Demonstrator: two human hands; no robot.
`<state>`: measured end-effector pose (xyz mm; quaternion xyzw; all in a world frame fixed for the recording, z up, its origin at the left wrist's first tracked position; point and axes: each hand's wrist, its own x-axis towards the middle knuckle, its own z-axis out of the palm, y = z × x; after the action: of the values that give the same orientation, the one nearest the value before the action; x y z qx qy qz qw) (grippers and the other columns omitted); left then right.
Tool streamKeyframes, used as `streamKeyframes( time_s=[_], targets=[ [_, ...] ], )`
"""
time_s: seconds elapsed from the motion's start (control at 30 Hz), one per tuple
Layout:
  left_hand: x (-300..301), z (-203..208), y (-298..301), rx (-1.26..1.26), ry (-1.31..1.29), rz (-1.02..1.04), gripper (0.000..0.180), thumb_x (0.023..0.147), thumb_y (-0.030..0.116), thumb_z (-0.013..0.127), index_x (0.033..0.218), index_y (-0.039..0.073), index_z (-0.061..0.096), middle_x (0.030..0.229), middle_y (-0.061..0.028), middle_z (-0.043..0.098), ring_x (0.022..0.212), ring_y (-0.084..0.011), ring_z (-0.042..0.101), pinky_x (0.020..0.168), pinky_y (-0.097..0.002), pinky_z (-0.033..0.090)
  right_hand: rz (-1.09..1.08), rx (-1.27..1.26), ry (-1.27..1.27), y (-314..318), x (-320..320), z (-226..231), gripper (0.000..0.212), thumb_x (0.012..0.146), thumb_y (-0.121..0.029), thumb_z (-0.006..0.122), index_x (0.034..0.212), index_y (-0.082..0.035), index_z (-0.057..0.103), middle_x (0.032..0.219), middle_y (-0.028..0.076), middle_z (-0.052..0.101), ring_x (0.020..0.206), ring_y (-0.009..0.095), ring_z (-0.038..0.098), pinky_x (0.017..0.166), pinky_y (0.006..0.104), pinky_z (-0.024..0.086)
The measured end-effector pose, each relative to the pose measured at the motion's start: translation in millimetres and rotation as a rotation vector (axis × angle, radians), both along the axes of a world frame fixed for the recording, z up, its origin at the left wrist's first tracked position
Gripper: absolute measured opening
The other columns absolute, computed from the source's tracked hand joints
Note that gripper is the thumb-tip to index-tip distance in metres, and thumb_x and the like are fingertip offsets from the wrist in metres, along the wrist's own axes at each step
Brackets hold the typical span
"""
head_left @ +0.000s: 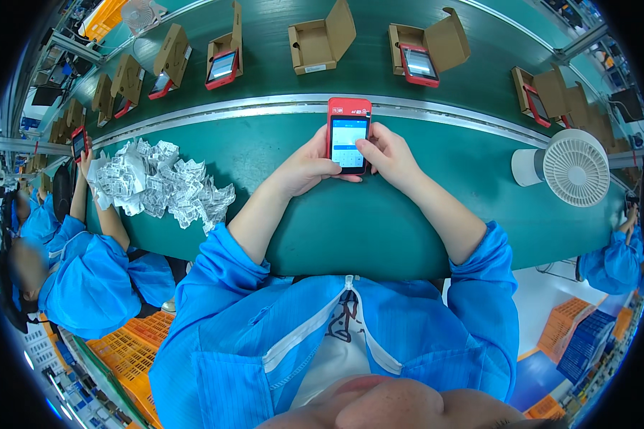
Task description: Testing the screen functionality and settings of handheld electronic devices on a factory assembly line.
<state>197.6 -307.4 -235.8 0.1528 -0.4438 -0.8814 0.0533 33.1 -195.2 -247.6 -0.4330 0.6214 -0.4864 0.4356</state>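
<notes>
A red handheld payment terminal (pixel 348 133) with a lit touchscreen is held upright over the near edge of the conveyor rail, between both my hands. My left hand (pixel 308 166) grips its left side, with the thumb across the lower left corner. On the right side, my right hand (pixel 392 157) supports the terminal while its thumb touches the screen over what looks like a keypad. The fingers behind the device are mostly hidden.
Crumpled printed paper strips (pixel 157 182) lie left on the green table (pixel 379 236). A white fan (pixel 576 168) stands at the right. Beyond the metal rail (pixel 265 107), a belt carries open cardboard boxes (pixel 315 53), several with red terminals. Co-workers in blue sit at both sides.
</notes>
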Motion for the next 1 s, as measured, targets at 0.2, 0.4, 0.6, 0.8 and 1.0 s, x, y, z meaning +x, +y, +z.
streamKeyframes(
  time_s=[0.2,0.4,0.6,0.8,1.0],
  targets=[
    [-1,-1,0,0.056,0.025,0.002,0.084,0.074,-0.012,0.047,0.146,0.013,0.012,0.136,-0.016,0.04,0.117,-0.0315,0.054,0.089,-0.0449,0.054,0.004,0.013,0.086,0,0,0,0.035,0.091,-0.033,0.059,0.103,0.0,0.055,0.086,0.008,0.063,0.071,0.011,0.06,0.056,0.0256,0.048],
    [-1,0,0,-0.003,-0.019,-0.012,0.084,0.07,-0.008,0.049,0.145,0.01,0.015,0.136,-0.0173,0.04,0.117,-0.0346,0.053,0.091,-0.0504,0.051,-0.044,-0.005,-0.009,0,0,-1,0.034,0.094,-0.034,0.055,0.1,0.0,0.057,0.078,0.006,0.062,0.063,0.01,0.057,0.051,0.0239,0.046],
    [-1,-4,-1,-0.01,0.034,-0.02,0.084,0.071,-0.009,0.049,0.145,0.012,0.015,0.135,-0.0167,0.041,0.117,-0.0335,0.053,0.09,-0.049,0.051,-0.082,-0.023,-0.02,-2,3,-2,0.033,0.095,-0.033,0.053,0.097,0.0,0.059,0.074,0.005,0.062,0.06,0.009,0.056,0.05,0.0239,0.046],
    [2,-3,-5,0.012,0.017,-0.032,0.083,0.073,-0.004,0.052,0.146,0.011,0.015,0.134,-0.0151,0.042,0.117,-0.03,0.052,0.088,-0.0452,0.053,-0.061,-0.072,-0.076,-2,1,-7,0.033,0.096,-0.033,0.05,0.097,-0.001,0.058,0.076,0.005,0.061,0.061,0.01,0.057,0.05,0.0234,0.046],
    [3,-7,-10,0.184,0.276,0.116,0.063,0.087,0.027,0.052,0.142,0.014,0.025,0.131,-0.0146,0.049,0.113,-0.0277,0.056,0.069,-0.0325,0.053,-0.012,-0.039,-0.192,2,1,-5,0.038,0.1,-0.035,0.04,0.095,0.0,0.054,0.077,0.008,0.059,0.059,0.012,0.06,0.046,0.0223,0.045]
  ],
)
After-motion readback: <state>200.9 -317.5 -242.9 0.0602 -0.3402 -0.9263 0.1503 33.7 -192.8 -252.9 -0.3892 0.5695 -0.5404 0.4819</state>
